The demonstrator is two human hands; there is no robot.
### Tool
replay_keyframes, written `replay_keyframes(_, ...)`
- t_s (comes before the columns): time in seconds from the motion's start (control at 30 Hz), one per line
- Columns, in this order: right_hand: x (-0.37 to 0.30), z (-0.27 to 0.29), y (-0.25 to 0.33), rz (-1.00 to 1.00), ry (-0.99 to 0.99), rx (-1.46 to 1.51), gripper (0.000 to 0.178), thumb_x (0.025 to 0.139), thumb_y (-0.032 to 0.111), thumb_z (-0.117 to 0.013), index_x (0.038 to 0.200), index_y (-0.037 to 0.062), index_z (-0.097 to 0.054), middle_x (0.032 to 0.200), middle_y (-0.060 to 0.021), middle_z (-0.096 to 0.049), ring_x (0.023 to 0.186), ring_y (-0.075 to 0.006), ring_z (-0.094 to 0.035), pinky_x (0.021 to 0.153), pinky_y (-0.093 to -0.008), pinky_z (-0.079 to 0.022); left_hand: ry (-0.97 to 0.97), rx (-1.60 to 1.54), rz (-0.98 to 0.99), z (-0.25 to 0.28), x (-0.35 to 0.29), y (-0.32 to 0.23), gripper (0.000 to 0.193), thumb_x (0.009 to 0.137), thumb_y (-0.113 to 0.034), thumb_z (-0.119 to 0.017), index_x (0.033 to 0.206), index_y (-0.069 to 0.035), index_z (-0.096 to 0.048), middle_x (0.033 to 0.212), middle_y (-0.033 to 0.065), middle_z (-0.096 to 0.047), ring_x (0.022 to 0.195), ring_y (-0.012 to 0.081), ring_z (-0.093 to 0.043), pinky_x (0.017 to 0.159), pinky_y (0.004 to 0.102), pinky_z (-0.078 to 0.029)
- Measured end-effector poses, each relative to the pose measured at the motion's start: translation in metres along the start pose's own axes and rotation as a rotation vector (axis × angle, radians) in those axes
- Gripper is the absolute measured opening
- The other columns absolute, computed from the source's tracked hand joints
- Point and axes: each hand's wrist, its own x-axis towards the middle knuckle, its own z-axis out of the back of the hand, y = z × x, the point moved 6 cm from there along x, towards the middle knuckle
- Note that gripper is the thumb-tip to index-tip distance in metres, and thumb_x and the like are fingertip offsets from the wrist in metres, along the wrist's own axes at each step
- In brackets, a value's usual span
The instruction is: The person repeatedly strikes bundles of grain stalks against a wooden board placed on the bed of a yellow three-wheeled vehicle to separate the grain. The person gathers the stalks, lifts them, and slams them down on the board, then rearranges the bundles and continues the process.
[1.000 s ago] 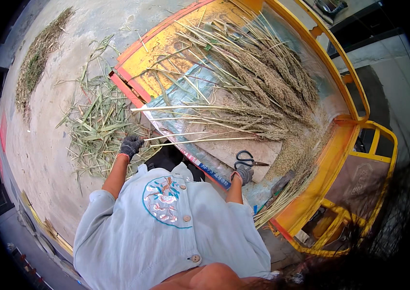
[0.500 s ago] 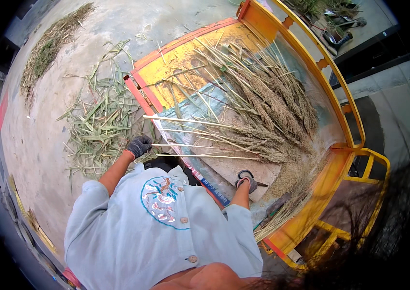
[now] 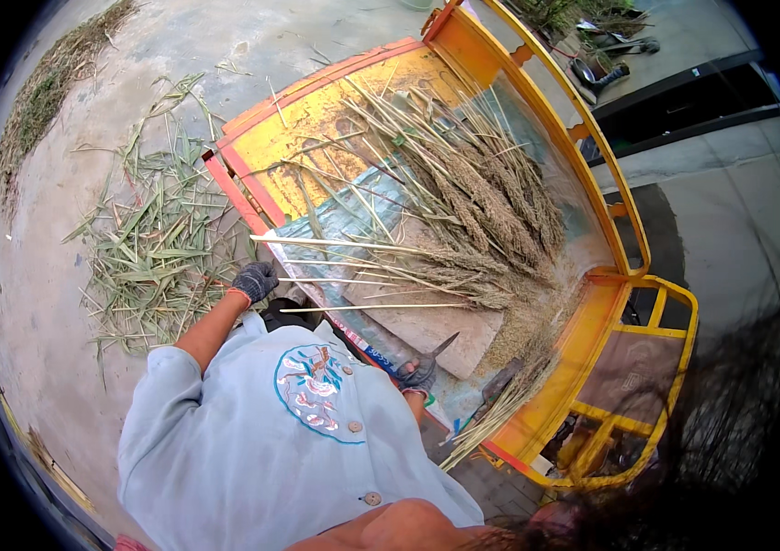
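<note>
My left hand [image 3: 255, 281], in a dark grey knit glove, is closed at the cut end of a pale sorghum stalk [image 3: 335, 280] at the cart bed's near edge. Beside it other stalks stick out toward me, among them a lower loose stalk [image 3: 381, 307]. My right hand [image 3: 418, 374], gloved likewise, grips dark-handled scissors [image 3: 446, 343] near the cart's edge, blade pointing up and away to the right. Its fingers partly hide the handles. A heap of sorghum heads [image 3: 491, 202] lies beyond both hands, brown seed heads to the right, stalks to the left.
The yellow cart [image 3: 583, 340] has a raised rail [image 3: 624, 216] on its far right. A board [image 3: 436, 335] and blue-green sheeting [image 3: 316, 228] line the bed. Loose grain [image 3: 523, 321] and a stalk bundle [image 3: 500, 409] lie right. Stripped leaves [image 3: 156, 248] cover ground at left.
My right hand has drawn back toward me and left with the scissors, whose blade has turned upward. My left hand stays at the stalk's end. The whole view has shifted slightly.
</note>
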Motion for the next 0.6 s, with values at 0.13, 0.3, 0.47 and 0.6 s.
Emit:
replay_keyframes(0.13,-0.062,-0.083,-0.031,0.043,0.541,-0.67,0.013,0.079,0.015,-0.054,0.091,0.0123,-0.05,0.059,-0.0011,-0.05,0.046,-0.0136,-0.046,0.039,-0.0258,-0.037,-0.011,-0.004,-0.059,0.013,0.005,-0.026,0.027,0.071,-0.032,-0.057,0.075,-0.005,-0.059,0.076,0.0192,-0.059,0.074,0.034,-0.058,0.067,0.0415,-0.045)
replay_keyframes(0.3,-0.082,-0.177,-0.088,0.231,1.106,-1.305,0.046,0.076,0.018,-0.059,0.118,0.0067,-0.042,0.08,-0.0054,-0.054,0.07,-0.0152,-0.049,0.067,-0.026,-0.043,0.0,-0.275,0.029,-0.003,0.014,-0.014,0.027,0.073,-0.032,-0.055,0.075,-0.005,-0.06,0.076,0.0185,-0.059,0.073,0.0345,-0.057,0.066,0.0413,-0.045)
replay_keyframes(0.47,-0.067,-0.202,-0.128,0.2,1.099,-1.399,0.038,0.081,0.016,-0.057,0.116,0.0055,-0.044,0.081,-0.0021,-0.054,0.068,-0.0098,-0.052,0.063,-0.0225,-0.045,-0.044,-0.276,-0.004,0.006,0.001,-0.034,0.026,0.073,-0.029,-0.054,0.069,-0.004,-0.06,0.07,0.0188,-0.058,0.067,0.0336,-0.057,0.061,0.0407,-0.044)
replay_keyframes(0.6,-0.072,-0.218,-0.148,-0.041,0.941,-1.247,0.029,0.08,0.02,-0.057,0.104,0.007,-0.046,0.076,-0.002,-0.051,0.061,-0.0099,-0.05,0.057,-0.0238,-0.045,0.004,-0.29,0.019,0.009,-0.012,-0.04,0.025,0.072,-0.028,-0.056,0.068,-0.003,-0.06,0.066,0.0188,-0.058,0.062,0.0325,-0.057,0.058,0.0398,-0.044)
